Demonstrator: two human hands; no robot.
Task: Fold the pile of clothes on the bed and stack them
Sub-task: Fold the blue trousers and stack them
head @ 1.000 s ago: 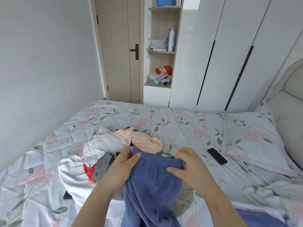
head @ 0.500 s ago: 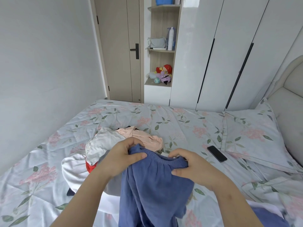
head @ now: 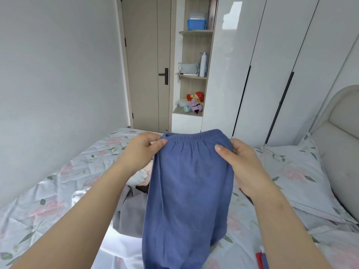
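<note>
The left grip (head: pixel 141 150) is clamped on 1 end of the elastic waistband (head: pixel 192 137), with thumb and forefinger pinching the gathered edge. The right grip (head: pixel 240 162) is clamped on the other end, its thumb pressed on the front of the cloth and its fingers tucked behind. Between the 2 grips the waistband runs roughly level. The blue trousers (head: pixel 190 191) hang from it in the air above the bed (head: pixel 58 191), and the legs drop out of view at the bottom edge.

The cloth looks thin, soft and light. It drapes straight down with no stiffness, so it will probably sag, swing and crease wherever it is not supported. It seems neither fragile nor slippery. The waistband is the firmest part, and its 2 ends are the sensible places to hold, since the elastic gives a thicker edge to pinch. Bringing those ends together should halve the garment lengthwise, though the loose legs will likely need smoothing on the bed.

Below and to the left of the hanging trousers lie a crumpled grey garment (head: pixel 132 216) and a white garment (head: pixel 120 247), both unfolded. A floral pillow (head: pixel 295 171) sits well off to the right.
</note>
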